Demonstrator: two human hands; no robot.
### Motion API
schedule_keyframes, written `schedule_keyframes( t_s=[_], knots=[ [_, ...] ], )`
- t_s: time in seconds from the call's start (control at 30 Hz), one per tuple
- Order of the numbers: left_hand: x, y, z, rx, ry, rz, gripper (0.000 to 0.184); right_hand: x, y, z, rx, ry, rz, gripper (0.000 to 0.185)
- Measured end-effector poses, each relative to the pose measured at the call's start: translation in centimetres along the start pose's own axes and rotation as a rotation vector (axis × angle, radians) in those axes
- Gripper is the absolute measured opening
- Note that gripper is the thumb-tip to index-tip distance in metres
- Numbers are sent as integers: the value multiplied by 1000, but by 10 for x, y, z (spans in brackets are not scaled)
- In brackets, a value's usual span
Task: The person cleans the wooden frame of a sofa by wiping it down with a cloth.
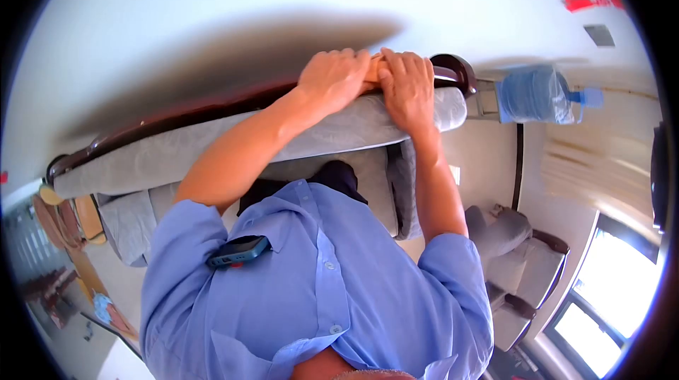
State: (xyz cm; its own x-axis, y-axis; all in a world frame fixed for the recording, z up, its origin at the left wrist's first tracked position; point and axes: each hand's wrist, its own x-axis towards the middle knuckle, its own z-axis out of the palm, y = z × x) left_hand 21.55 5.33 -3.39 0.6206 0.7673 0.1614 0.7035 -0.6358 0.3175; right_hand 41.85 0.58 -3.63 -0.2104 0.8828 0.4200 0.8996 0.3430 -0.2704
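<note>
At the top of a grey sofa back (212, 141) with a dark wooden rail (170, 113), my left hand (334, 82) is closed, its fingers curled and pressed together. My right hand (409, 89) lies close beside it on the right, also closed, with fingers bent over the top. An orange-brown piece (375, 69) shows between the two hands, against the rail; the fingers hide most of it, and what it is cannot be made out.
A large blue water bottle (532, 94) lies on its side at the right. A second grey sofa (520, 274) stands below it, near a bright window (615, 281). Wooden chairs (71, 221) are at the far left. A phone (239, 251) sits in the blue shirt's pocket.
</note>
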Motion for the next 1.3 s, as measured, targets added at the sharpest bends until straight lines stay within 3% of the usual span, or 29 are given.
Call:
schedule_keyframes(
  t_s=[0.13,0.23,0.27,0.37,0.43,0.57,0.63,0.73,0.8,0.83,0.93,1.0,1.17,1.3],
  knots=[
    [-78,-65,-32,52,-25,-149,56,15,-82,20,6,-49,-95,51],
    [-149,-120,-55,142,-99,-294,53,28,-155,48,59,-111,-281,57],
    [-168,-133,-60,174,40,-252,51,31,-174,62,81,-156,-317,60],
    [-214,-168,-90,382,54,-348,54,41,-227,100,151,-253,-416,66],
    [-249,-188,-129,348,42,-465,54,50,-266,124,228,-310,-368,72],
    [-314,-260,-178,345,-35,-610,54,81,-350,145,296,-283,-476,71],
    [-353,-295,-194,303,-59,-669,55,93,-395,157,385,-183,-657,67],
    [-410,-338,-201,271,14,-828,63,113,-451,190,413,-73,-806,62],
    [-434,-349,-191,206,334,-817,57,118,-474,202,361,-109,-810,62],
    [-436,-350,-189,209,340,-818,57,120,-478,204,313,-141,-804,61],
    [-428,-341,-188,189,394,-816,55,125,-463,197,216,-259,-785,67],
    [-403,-326,-191,254,210,-668,57,124,-430,181,257,-257,-750,66],
    [-298,-245,-154,278,43,-468,61,92,-295,134,140,-235,-703,60],
    [-197,-157,-88,168,-31,-275,55,54,-170,90,87,-247,-564,54]
  ],
)
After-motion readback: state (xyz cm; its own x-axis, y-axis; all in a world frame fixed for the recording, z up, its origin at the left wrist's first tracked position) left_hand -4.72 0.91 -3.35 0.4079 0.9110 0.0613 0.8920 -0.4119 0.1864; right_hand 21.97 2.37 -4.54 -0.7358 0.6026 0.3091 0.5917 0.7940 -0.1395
